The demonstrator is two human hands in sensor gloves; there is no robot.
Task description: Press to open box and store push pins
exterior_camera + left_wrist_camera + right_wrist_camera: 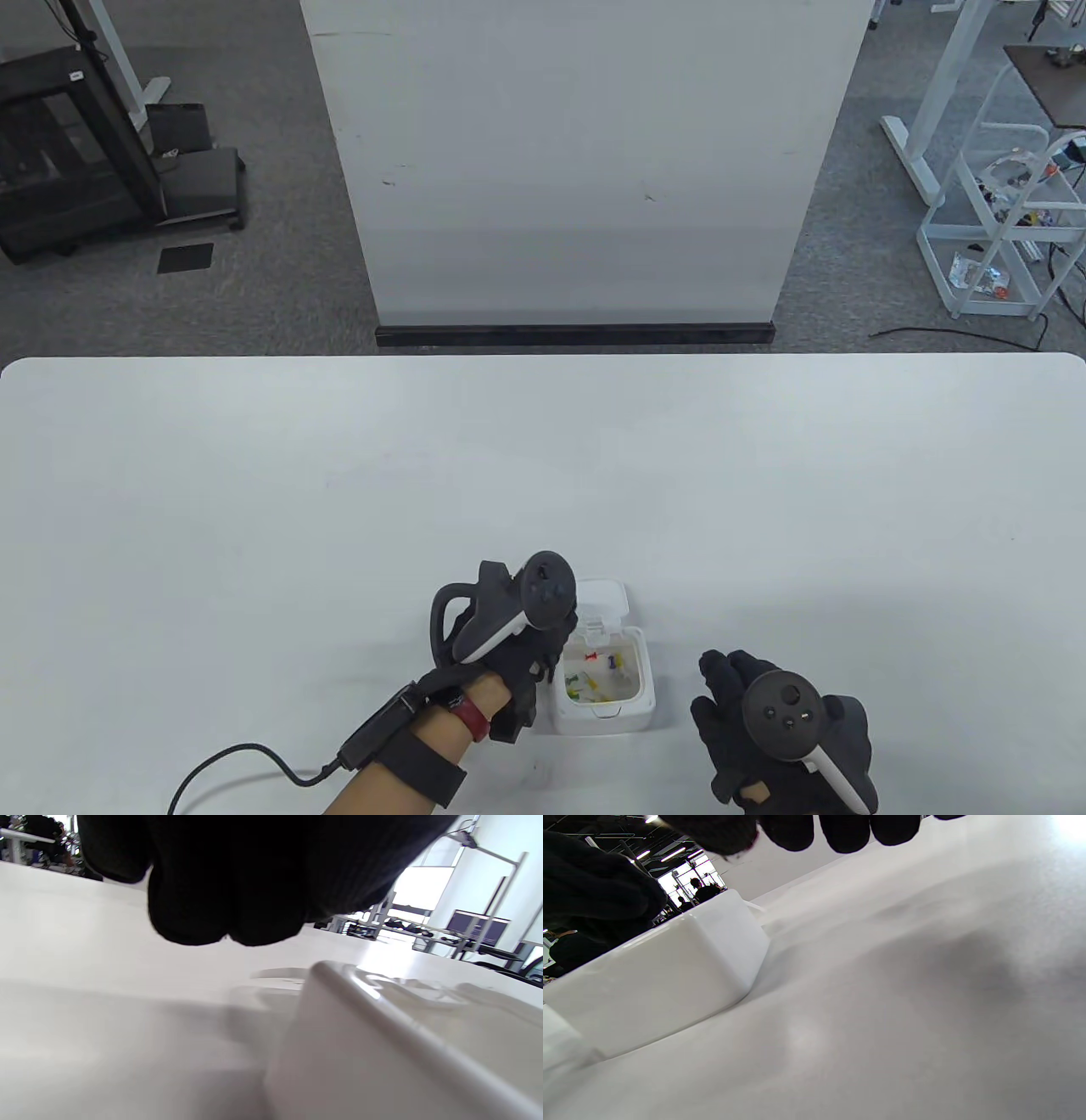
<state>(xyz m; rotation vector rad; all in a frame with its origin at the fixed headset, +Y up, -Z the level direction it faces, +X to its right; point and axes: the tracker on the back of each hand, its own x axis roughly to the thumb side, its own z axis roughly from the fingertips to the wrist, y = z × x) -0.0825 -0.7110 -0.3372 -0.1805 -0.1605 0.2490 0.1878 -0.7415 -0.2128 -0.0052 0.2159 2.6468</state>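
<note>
small white plastic box (604,689) sits near the front edge of the white table (254,509), lid (602,598) flipped back, coloured push pins (598,675) already inside. left hand (509,654) hangs at the box's left wall; can't tell if its fingers grip anything. right hand (764,730) rests on the table just right of the box, fingers relaxed, holding nothing. no loose pins visible, so likely closing step: steady the base, fold the lid down evenly, keep pins clear of the rim.
</note>
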